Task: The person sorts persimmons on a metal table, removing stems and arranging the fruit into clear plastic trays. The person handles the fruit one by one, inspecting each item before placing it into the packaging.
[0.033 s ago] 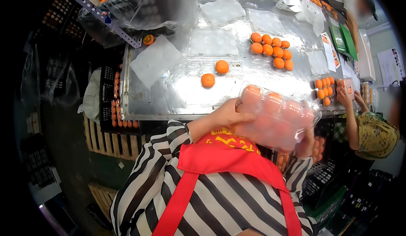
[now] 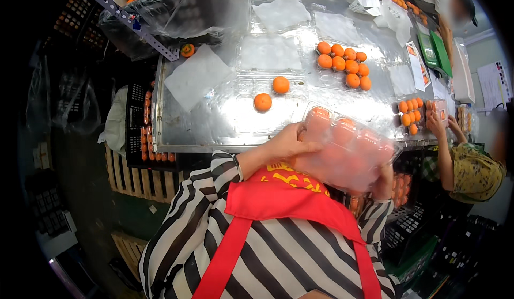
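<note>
Over the table's near edge I hold a clear plastic clamshell pack point(image 2: 348, 152) of orange fruit, which look like persimmons. It is tilted, and a frosted sheet or glare blurs the fruit inside. My left hand point(image 2: 292, 142) grips the pack's left end, thumb on top. At the lower right end, my right hand point(image 2: 384, 180) holds it, its fingers partly hidden by the plastic. Beyond the pack, one loose persimmon point(image 2: 263, 102) and another persimmon point(image 2: 281, 85) lie on a clear tray. A group of persimmons point(image 2: 350, 65) sits in an open tray farther right.
White liner sheets point(image 2: 198, 77) lie on the metal table point(image 2: 176, 135). A plastic-lined crate point(image 2: 176, 18) of persimmons stands at the back left, beside a perforated metal post point(image 2: 126, 18). Black crates point(image 2: 140, 122) hold packed fruit below. At right, a co-worker's hands point(image 2: 436, 122) handle another pack.
The pack and my right hand have shifted very slightly left and down. My grip is the same, and the fruit on the table has not moved.
</note>
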Demonstrator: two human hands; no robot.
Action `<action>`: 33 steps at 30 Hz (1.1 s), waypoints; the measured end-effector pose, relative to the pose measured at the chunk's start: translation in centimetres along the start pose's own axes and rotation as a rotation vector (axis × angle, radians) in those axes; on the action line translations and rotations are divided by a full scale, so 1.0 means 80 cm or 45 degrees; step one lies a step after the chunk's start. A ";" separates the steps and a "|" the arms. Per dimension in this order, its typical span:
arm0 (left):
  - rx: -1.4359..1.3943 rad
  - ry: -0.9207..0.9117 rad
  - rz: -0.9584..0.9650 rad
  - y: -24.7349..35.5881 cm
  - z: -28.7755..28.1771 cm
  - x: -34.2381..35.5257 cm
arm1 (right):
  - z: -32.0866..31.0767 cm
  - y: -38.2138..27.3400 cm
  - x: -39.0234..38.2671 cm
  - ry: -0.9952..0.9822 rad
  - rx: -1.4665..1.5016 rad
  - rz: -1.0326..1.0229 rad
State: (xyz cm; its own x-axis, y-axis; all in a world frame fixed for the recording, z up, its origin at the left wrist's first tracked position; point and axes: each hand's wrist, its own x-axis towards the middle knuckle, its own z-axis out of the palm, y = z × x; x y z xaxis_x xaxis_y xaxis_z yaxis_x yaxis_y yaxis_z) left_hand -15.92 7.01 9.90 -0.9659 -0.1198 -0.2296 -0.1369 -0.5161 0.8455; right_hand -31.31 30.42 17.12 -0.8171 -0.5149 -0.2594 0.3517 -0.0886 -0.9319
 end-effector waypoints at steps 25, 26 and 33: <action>0.475 1.220 -0.037 0.029 -0.289 0.074 | -0.067 0.049 0.004 0.116 0.019 0.059; 0.460 1.237 -0.021 0.031 -0.283 0.073 | -0.065 0.048 0.007 0.123 0.025 0.065; 0.449 1.316 0.205 0.032 -0.294 0.101 | -0.042 0.043 0.019 0.130 0.087 0.102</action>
State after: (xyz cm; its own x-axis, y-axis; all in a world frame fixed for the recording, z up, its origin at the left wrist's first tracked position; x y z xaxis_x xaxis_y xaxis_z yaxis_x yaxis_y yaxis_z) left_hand -18.89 -15.23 -1.12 -0.3513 -0.9000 -0.2581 -0.2401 -0.1798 0.9539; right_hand -32.92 32.21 12.64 -0.8259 -0.4338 -0.3601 0.4453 -0.1103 -0.8886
